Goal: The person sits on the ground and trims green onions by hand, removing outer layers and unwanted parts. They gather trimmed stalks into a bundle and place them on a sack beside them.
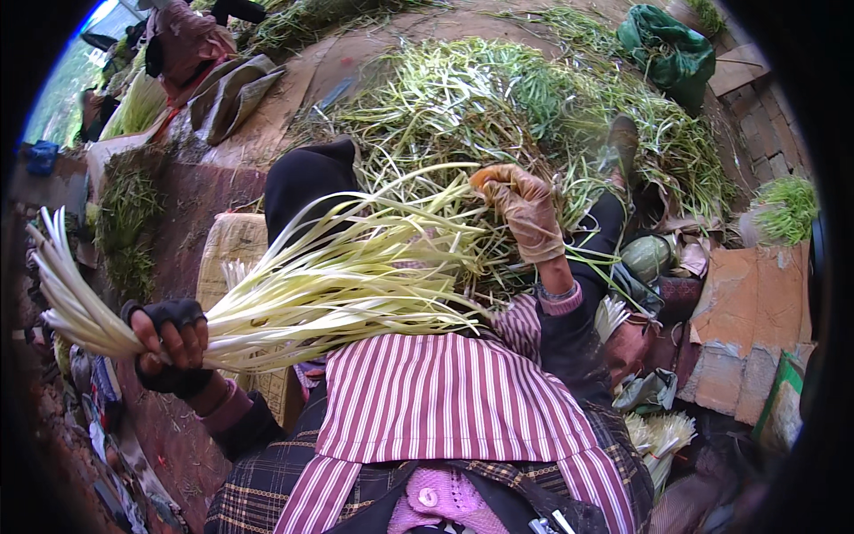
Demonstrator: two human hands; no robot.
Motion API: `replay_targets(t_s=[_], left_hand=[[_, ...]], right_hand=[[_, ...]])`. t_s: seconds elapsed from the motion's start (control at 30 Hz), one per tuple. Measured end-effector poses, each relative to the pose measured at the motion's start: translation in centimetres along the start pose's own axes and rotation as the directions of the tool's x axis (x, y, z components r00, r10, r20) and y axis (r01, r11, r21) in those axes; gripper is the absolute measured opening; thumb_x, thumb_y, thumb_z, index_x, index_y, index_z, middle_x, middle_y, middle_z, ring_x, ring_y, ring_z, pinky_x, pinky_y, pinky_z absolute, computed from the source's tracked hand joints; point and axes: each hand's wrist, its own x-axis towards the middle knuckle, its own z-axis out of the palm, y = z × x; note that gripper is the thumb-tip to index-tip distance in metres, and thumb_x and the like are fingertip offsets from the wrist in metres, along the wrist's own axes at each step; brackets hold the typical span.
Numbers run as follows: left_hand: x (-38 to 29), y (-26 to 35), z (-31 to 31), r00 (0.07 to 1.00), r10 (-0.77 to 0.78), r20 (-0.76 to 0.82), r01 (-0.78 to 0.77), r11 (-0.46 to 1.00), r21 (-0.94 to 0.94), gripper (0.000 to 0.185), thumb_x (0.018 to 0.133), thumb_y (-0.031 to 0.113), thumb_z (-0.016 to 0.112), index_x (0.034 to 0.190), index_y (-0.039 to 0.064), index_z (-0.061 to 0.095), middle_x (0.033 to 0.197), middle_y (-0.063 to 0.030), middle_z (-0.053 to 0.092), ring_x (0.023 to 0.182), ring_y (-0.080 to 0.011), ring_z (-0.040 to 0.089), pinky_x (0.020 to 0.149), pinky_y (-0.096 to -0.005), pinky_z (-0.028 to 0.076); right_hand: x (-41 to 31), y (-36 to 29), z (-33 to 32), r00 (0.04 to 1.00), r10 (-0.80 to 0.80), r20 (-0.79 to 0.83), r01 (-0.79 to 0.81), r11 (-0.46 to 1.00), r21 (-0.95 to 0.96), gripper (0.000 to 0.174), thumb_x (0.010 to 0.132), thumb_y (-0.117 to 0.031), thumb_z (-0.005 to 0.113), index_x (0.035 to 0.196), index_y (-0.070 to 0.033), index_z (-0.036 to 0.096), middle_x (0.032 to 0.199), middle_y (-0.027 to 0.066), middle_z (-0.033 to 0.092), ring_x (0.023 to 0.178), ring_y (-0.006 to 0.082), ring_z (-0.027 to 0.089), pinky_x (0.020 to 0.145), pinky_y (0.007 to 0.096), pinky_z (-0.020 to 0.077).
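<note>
My left hand (172, 339), in a black fingerless glove, grips a thick bunch of pale yellow chives (340, 280) near its white stalk ends. The stalk ends stick out to the left. The long leaves fan out to the right, across my lap and the striped apron (454, 394). Beyond the leaf tips is my right hand (524, 210), in a thin translucent glove with the fingers curled in. One long leaf reaches up to its fingertips; whether they pinch it cannot be told.
A broad heap of green and yellow leaf trimmings (467, 100) covers the ground ahead. At the right lie cardboard (750, 320), a green-striped gourd (646, 258) and tied chive bundles (660, 440). A green sack (674, 57) stands at the far right. Another person (187, 47) is at upper left.
</note>
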Motion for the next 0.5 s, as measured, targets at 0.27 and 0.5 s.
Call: replay_targets(t_s=[0.27, 0.5], left_hand=[[-0.5, 0.1, -0.2, 0.999, 0.054, -0.004, -0.054, 0.998, -0.018, 0.019, 0.081, 0.017, 0.066, 0.082, 0.011, 0.048, 0.053, 0.0004, 0.054, 0.037, -0.0086, 0.047, 0.042, -0.0214, 0.041], [-0.2, -0.1, 0.2, 0.998, 0.069, 0.005, -0.069, 0.998, 0.010, 0.019, 0.081, 0.017, 0.066, 0.081, 0.012, 0.048, 0.052, 0.0005, 0.054, 0.037, -0.0086, 0.048, 0.044, -0.0225, 0.043]], right_hand=[[-1.1, -5.5, -0.1, 0.996, -0.064, -0.059, 0.067, 0.997, 0.049, 0.014, 0.091, -0.009, 0.060, 0.101, 0.000, 0.064, 0.090, 0.0026, 0.067, 0.076, 0.0050, 0.058, 0.067, 0.0180, 0.0482], [-1.4, -6.1, 8.4, 0.902, -0.133, 0.412, 0.293, 0.888, -0.355, 0.012, 0.086, -0.009, 0.063, 0.095, -0.003, 0.068, 0.080, 0.0085, 0.066, 0.068, 0.0165, 0.063, 0.061, 0.0271, 0.0518]])
